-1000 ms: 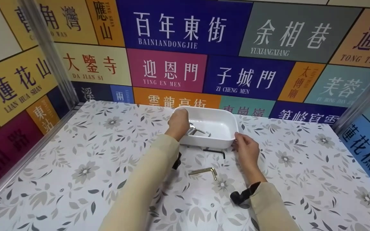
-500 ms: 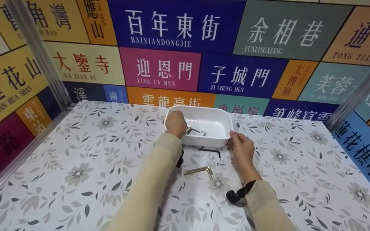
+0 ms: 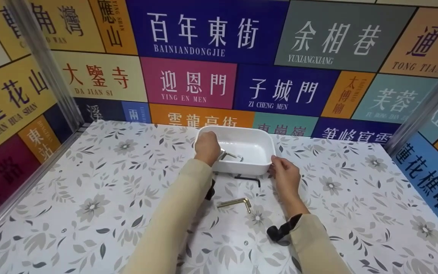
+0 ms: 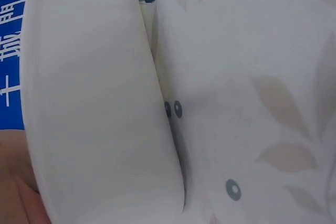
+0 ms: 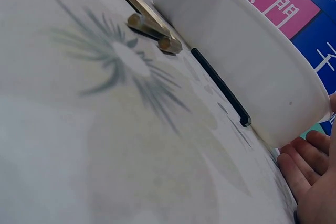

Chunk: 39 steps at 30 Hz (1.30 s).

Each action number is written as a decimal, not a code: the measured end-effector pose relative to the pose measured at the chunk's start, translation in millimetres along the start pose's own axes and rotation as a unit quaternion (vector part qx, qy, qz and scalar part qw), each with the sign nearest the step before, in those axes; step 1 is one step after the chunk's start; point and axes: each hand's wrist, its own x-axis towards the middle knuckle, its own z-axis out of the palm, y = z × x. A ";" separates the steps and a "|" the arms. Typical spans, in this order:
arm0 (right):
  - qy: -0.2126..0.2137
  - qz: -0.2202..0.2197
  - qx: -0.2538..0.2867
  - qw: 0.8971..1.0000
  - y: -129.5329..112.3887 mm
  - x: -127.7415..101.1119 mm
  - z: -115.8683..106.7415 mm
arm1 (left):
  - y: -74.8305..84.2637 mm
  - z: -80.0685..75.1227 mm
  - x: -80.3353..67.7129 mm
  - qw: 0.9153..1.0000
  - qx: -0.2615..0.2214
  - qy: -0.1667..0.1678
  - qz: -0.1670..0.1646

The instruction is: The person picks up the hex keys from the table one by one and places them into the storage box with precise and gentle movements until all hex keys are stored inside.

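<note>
Head view: my left hand [image 3: 207,146] reaches into the white dish [image 3: 255,135] at table centre, fingers curled on a silver hex key [image 3: 229,155]. My right hand [image 3: 285,176] rests relaxed fingers against the dish's 4 o'clock corner. The dish looks rigid, smooth, probably slippery; the rim is the best hold.

Left wrist: only the dish's wall [image 4: 94,103] shows.

Right wrist: brass key [image 5: 149,24] and black key [image 5: 220,87] crowd the dish's near edge; open tabletop [image 5: 79,145] lies toward 6 o'clock.

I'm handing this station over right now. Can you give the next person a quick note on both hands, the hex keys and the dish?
Left hand is over the white dish, fingers curled at a silver hex key inside; grip unclear.
Right hand rests with relaxed fingers on the dish's right corner.
Done: silver key lies in the dish.
Left: black hex key beside the dish's near wall, brass hex key nearer the person, both on the table.
</note>
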 end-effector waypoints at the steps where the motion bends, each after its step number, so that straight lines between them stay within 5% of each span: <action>1: 0.000 -0.001 -0.003 1.000 0.0 -0.1 0.2 | -0.2 -1.2 -1.5 1.000 0.001 0.005 0.005; 8: -0.003 0.003 -0.014 1.000 0.1 -1.6 -0.5 | -1.7 -13.6 -19.0 0.996 -0.005 0.044 0.074; 12: -0.001 0.003 -0.007 1.000 0.1 -2.4 -2.0 | -4.8 -23.5 -29.9 0.991 -0.065 0.048 0.107; 15: -0.002 0.002 0.000 1.000 0.7 -1.8 -2.4 | -7.8 -30.5 -41.9 0.978 -0.125 0.046 0.161; 20: -0.002 0.010 -0.004 1.000 2.5 -0.6 -3.6 | -12.3 -35.0 -66.8 0.952 -0.184 -0.026 0.242; 27: 0.003 0.012 -0.022 1.000 2.0 -0.4 -5.1 | -22.1 -22.8 -91.8 0.928 -0.206 -0.151 0.270; 39: 0.009 -0.002 -0.034 0.999 -1.4 -2.0 1.3 | -26.2 -8.0 -100.6 0.921 -0.204 -0.215 0.253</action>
